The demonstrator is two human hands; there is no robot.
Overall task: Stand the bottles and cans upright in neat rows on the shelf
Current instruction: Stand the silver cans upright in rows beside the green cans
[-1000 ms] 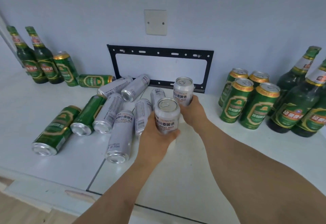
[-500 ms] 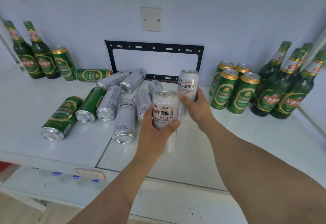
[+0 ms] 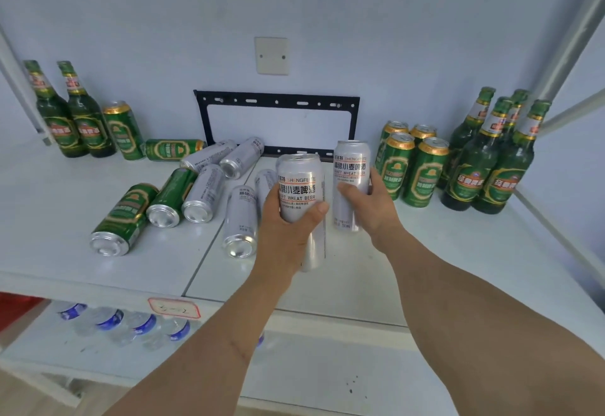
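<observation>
left hand (image 3: 288,229) wraps its fingers around 1 upright silver can (image 3: 299,194); right hand (image 3: 371,208) grips another silver can (image 3: 350,183) beside it.

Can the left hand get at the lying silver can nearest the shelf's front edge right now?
Probably not yet: the left hand already grips an upright silver can. The lying silver can sits just beside it with nothing over it, so the way is free once the hand empties.
</observation>
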